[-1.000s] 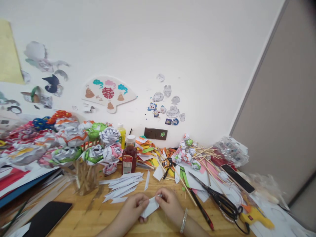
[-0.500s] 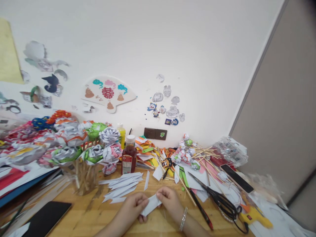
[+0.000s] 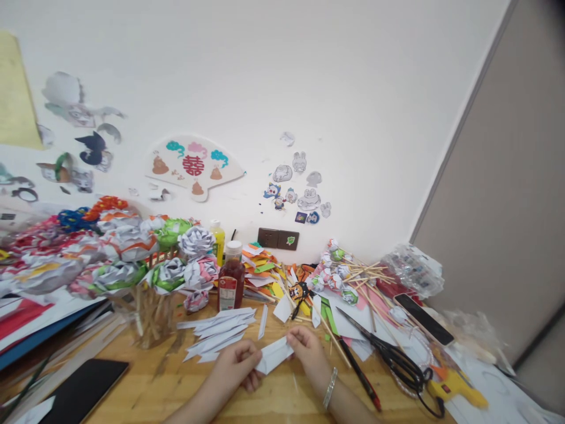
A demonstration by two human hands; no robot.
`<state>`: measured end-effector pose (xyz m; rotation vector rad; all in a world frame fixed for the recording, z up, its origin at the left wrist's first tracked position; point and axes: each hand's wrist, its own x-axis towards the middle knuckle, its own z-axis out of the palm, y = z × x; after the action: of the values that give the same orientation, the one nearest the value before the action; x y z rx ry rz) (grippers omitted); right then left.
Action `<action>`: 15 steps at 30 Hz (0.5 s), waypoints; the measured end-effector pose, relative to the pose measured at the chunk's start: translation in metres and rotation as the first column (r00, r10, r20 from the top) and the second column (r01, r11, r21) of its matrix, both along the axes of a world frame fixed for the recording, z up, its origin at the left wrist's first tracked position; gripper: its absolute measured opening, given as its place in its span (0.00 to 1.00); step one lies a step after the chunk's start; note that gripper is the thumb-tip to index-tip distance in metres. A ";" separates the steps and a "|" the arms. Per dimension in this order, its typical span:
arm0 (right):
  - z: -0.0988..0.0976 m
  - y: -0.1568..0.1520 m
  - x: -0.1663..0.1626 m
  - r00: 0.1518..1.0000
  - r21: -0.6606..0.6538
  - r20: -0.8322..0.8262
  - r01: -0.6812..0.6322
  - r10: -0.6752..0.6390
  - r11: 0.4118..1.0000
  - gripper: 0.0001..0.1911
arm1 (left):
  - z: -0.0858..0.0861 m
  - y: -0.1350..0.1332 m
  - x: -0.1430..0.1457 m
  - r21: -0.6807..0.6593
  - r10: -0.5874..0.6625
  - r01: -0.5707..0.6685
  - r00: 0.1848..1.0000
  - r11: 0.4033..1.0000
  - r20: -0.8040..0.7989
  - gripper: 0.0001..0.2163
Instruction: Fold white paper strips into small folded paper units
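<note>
- Left hand (image 3: 236, 365) — fingers closed on the near end of a folded white paper piece (image 3: 274, 355), pinching it.
- Right hand (image 3: 309, 348) — fingertips gripping the far end of the same piece; a bangle (image 3: 329, 388) sits on that wrist.
- The paper piece is held between both hands just above the wooden desk (image 3: 176, 388), near its front edge.
- Done, by the look of it: a pile of folded white strips (image 3: 218, 335) lies just behind the hands.
- The piece in hand appears part-folded — further creasing is judged outstanding.
- Nearby: red bottle (image 3: 231, 282), scissors (image 3: 388, 353), finished paper flowers (image 3: 132, 253), untouched.
</note>
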<state>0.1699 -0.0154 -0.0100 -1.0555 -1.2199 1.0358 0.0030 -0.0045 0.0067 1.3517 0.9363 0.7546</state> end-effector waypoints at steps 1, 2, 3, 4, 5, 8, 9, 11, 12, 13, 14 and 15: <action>0.000 0.000 0.000 1.000 0.003 0.000 0.002 -0.002 1.000 0.14 | 0.000 0.001 -0.001 0.005 -0.011 0.011 1.000 1.000 0.003 0.18; 0.001 0.000 0.000 1.000 0.003 0.004 0.004 -0.004 1.000 0.14 | -0.001 0.001 -0.001 0.015 -0.019 0.019 1.000 1.000 0.004 0.18; 0.001 0.000 0.000 1.000 0.003 0.011 0.008 -0.008 1.000 0.14 | -0.001 0.001 -0.002 0.029 -0.025 0.025 1.000 0.999 0.004 0.18; 0.001 0.000 0.000 1.000 0.007 0.021 0.016 -0.016 1.000 0.14 | -0.001 0.002 -0.002 0.045 -0.027 0.027 1.000 0.999 0.003 0.18; 0.001 0.000 0.000 0.999 0.014 0.032 0.025 -0.026 1.000 0.14 | -0.001 0.002 -0.002 0.061 -0.026 0.026 1.000 0.998 0.002 0.19; 0.002 -0.002 -0.001 0.998 0.034 0.054 0.040 -0.042 0.999 0.14 | -0.001 0.001 -0.002 0.088 -0.021 0.020 1.000 0.996 0.004 0.18; 0.003 -0.002 -0.001 0.997 0.037 0.059 0.039 -0.041 0.999 0.14 | -0.001 0.000 -0.002 0.091 -0.019 0.018 1.000 0.996 0.006 0.18; 0.003 -0.002 -0.001 0.997 0.039 0.065 0.039 -0.042 0.998 0.14 | -0.001 0.000 -0.001 0.092 -0.016 0.015 1.000 0.996 0.008 0.18; 0.003 -0.003 -0.001 0.997 0.041 0.067 0.042 -0.045 0.998 0.14 | -0.002 -0.001 -0.001 0.090 -0.013 0.013 1.000 0.996 0.007 0.18; 0.003 -0.003 0.000 0.997 0.043 0.069 0.043 -0.046 0.998 0.15 | -0.003 -0.001 0.000 0.088 -0.011 0.011 1.000 0.996 0.006 0.18; 0.003 -0.002 0.000 0.997 0.043 0.069 0.044 -0.047 0.998 0.15 | -0.004 -0.001 0.000 0.086 -0.010 0.010 1.000 0.996 0.005 0.18; 0.003 -0.002 0.001 0.997 0.039 0.068 0.045 -0.048 0.998 0.15 | -0.004 -0.001 0.000 0.084 -0.009 0.008 1.000 0.996 0.008 0.18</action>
<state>0.1704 -0.0176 -0.0069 -1.0931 -1.2604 0.9438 0.0028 -0.0050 0.0026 1.4238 0.9005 0.8001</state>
